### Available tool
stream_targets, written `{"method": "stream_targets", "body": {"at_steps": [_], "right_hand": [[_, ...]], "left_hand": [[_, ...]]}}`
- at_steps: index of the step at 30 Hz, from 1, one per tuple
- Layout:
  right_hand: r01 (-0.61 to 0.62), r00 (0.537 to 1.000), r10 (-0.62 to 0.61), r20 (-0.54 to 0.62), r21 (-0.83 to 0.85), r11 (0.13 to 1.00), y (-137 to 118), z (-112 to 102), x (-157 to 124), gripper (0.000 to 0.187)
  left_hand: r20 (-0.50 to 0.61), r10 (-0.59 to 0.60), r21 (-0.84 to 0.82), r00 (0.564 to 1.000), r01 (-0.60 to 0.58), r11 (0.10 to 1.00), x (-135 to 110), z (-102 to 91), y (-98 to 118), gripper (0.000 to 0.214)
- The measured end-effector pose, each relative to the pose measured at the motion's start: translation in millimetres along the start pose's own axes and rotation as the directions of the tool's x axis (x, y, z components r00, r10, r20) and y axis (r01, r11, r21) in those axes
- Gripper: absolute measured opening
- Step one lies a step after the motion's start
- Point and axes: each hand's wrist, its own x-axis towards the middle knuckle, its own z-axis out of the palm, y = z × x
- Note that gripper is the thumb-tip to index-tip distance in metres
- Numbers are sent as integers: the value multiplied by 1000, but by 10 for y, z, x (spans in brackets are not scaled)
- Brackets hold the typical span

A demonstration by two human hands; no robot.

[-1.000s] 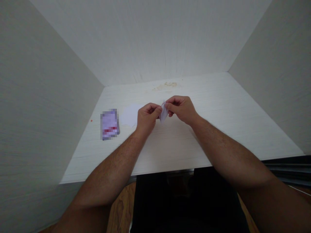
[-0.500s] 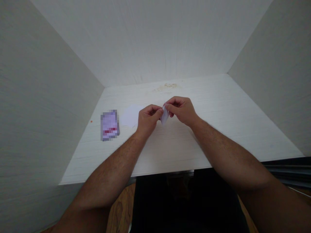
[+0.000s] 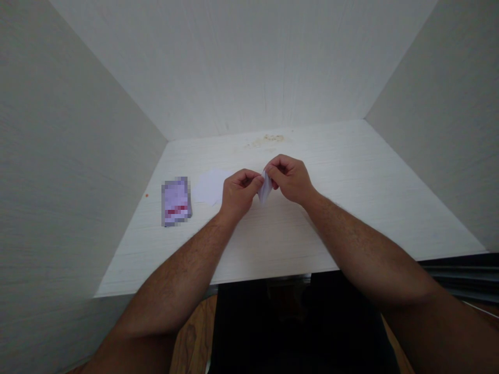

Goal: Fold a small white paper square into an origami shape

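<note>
Three pale walls (image 3: 249,67) | stained white tabletop (image 3: 374,197) | left fingers (image 3: 255,183), right fingers (image 3: 274,172) pinching paper (image 3: 265,192)

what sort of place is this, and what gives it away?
Probably an indoor desk booth or cubicle: a white table boxed in on three sides by plain pale walls, with a wood-look floor below.

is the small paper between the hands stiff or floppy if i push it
The small paper probably weighs little: the left hand and right hand just pinch it. It may be fairly stiff, since it appears folded and its near corner sticks out without drooping. It looks thin, so a push would likely bend it.
</note>
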Motion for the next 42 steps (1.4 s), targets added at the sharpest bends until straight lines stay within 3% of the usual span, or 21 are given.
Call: {"method": "stream_targets", "body": {"at_steps": [6,16,22,33,42], "right_hand": [[-1,1000,1,6,-13,1000,48,8,1,21],[-170,985,165,40,149,974,86,27,30,37],[-235,965,219,142,103,967,97,38,3,28],[-179,981,176,79,37,983,97,39,0,26],[-185,981,179,75,75,980,143,47,12,26]], "left_hand": [[-13,12,16,1000,-12,1000,4,12,2,11],[-130,-8,-103,991,-6,995,19,15,5,17],[-151,-15,-89,988,2,996,26,-3,-7,20],[-92,-56,-57,994,51,997,45,-22,-98,28],[-16,-74,-47,997,73,996,21,-40,-96,25]]}}
